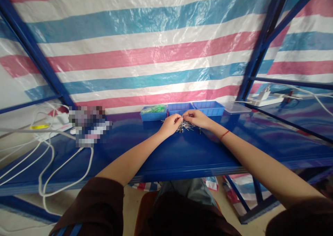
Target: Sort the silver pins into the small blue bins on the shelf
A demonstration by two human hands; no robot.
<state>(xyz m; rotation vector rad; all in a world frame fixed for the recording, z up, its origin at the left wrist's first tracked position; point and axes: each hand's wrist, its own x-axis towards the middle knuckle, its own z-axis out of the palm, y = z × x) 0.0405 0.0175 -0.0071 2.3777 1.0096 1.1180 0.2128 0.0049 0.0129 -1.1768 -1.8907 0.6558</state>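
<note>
A loose pile of thin, silvery metal pins (185, 126) lies on the blue table, too small to name exactly. Over its left side is my left hand (171, 124), thumb and fingers pinched together. My right hand (195, 118) meets it from the other side, also in a pinch, with the fingertips of both hands nearly touching. Whatever sits between the fingertips is too small to make out. Just behind the hands stand three blue bins: the left bin (153, 116) holds green and clear plastic pieces, while the middle bin (182, 107) and right bin (209, 108) show bare inner walls.
A clear plastic lid (237, 107) lies right of the bins, near a white power strip (265, 99). White cables (53, 159) loop over the table's left side beside a blurred-out object (90, 126). Blue frame posts (260, 52) and a striped sheet (156, 48) enclose the back.
</note>
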